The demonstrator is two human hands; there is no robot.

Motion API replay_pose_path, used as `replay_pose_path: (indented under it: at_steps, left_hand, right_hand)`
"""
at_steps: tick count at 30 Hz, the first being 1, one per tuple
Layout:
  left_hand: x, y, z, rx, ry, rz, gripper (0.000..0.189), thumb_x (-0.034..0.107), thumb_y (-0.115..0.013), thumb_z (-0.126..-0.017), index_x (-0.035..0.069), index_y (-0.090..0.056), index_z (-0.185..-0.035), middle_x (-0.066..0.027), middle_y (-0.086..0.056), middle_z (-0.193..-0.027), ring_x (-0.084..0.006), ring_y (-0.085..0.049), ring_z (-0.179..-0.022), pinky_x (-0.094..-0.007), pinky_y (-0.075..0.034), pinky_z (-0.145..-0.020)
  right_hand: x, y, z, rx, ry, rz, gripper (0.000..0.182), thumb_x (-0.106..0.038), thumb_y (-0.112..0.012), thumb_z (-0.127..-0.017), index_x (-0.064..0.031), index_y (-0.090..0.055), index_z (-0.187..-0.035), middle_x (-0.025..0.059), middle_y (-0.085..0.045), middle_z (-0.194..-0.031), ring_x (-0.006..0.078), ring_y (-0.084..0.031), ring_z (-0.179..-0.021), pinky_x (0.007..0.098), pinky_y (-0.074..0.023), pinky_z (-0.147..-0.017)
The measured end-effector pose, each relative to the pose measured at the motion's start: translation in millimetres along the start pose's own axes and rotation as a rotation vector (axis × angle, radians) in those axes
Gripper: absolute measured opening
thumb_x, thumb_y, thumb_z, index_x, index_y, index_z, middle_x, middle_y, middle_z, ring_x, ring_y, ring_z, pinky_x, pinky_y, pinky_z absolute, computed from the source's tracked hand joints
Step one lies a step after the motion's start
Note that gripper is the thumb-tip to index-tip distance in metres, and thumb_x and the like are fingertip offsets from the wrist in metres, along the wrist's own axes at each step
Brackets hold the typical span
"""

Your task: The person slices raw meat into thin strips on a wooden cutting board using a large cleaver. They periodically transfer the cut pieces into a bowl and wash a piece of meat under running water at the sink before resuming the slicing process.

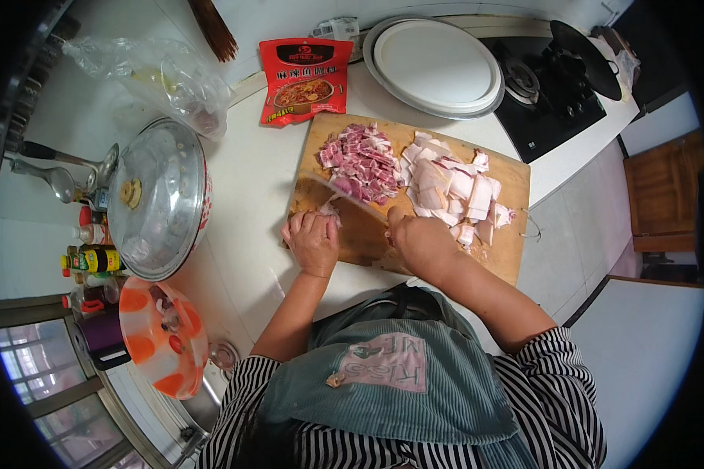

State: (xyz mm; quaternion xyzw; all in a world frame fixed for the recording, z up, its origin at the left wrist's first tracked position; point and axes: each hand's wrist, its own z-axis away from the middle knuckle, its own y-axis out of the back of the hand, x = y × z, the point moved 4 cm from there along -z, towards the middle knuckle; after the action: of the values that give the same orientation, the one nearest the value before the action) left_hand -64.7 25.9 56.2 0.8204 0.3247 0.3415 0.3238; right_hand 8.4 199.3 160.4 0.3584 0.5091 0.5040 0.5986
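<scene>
My right hand (422, 240) grips the handle of a cleaver (359, 230) over the wooden cutting board (513, 182). The cleaver's broad blade reaches left, close to my left hand (314, 241). Under the curled fingers of that hand, a small pale piece of meat (331, 209) is pressed to the board's front left part. Beyond the blade lies a pile of sliced red meat (361, 161). Right of it is a heap of pale, fatty slices with skin (452, 182). My palm and fingers mostly hide the piece I hold.
Behind the board stand a red seasoning packet (306, 82) and a round white lid (437, 65) on a metal basin. A gas hob (542, 94) is at the far right. At left are a lidded pot (158, 199), several bottles (94, 261) and an orange-and-white plastic basin (164, 337).
</scene>
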Motion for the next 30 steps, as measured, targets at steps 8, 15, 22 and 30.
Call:
replay_pose_path:
  at_steps: [8, 15, 22, 30]
  left_hand:
    - [-1.6, -1.5, 4.5, -0.008, -0.093, -0.016, 0.011, 0.014, -0.068, -0.07, 0.011, -0.064, -0.079, -0.0022, -0.063, -0.092, -0.0257, -0.055, -0.099, -0.0436, -0.036, -0.089]
    - [0.8, 4.7, 1.4, -0.033, -0.118, 0.079, 0.009, 0.013, -0.067, -0.073, 0.011, -0.064, -0.081, -0.0012, -0.064, -0.094, -0.0231, -0.056, -0.098, -0.042, -0.037, -0.088]
    - [-2.2, 0.4, 3.1, 0.016, -0.097, 0.025, 0.016, 0.013, -0.066, -0.072, 0.009, -0.066, -0.087, -0.004, -0.064, -0.095, -0.027, -0.056, -0.099, -0.044, -0.037, -0.09]
    - [-3.7, -2.3, 7.6, 0.009, -0.075, 0.015, 0.024, 0.015, -0.065, -0.072, 0.009, -0.068, -0.094, -0.0054, -0.065, -0.1, -0.0309, -0.054, -0.102, -0.0472, -0.037, -0.092]
  right_hand:
    - [-12.9, -26.6, 0.6, -0.027, 0.018, -0.012, 0.019, -0.016, -0.056, -0.084, 0.0001, -0.05, -0.092, 0.0156, -0.067, -0.071, 0.0301, -0.069, -0.064, 0.0404, -0.0538, -0.055]
    - [23.1, -17.0, -4.3, -0.039, -0.099, -0.089, 0.029, -0.021, -0.061, -0.083, 0.0026, -0.05, -0.094, 0.0207, -0.067, -0.074, 0.0367, -0.066, -0.065, 0.0441, -0.0532, -0.058]
    - [-10.8, -5.4, 19.8, -0.072, 0.029, 0.053, 0.012, -0.009, -0.051, -0.085, 0.0002, -0.053, -0.093, 0.0185, -0.068, -0.075, 0.0314, -0.069, -0.063, 0.0404, -0.054, -0.052]
    - [-18.0, -28.9, 14.6, -0.072, 0.067, 0.029, 0.017, -0.008, -0.051, -0.083, 0.0038, -0.052, -0.095, 0.0155, -0.067, -0.07, 0.0313, -0.067, -0.059, 0.0393, -0.0526, -0.052]
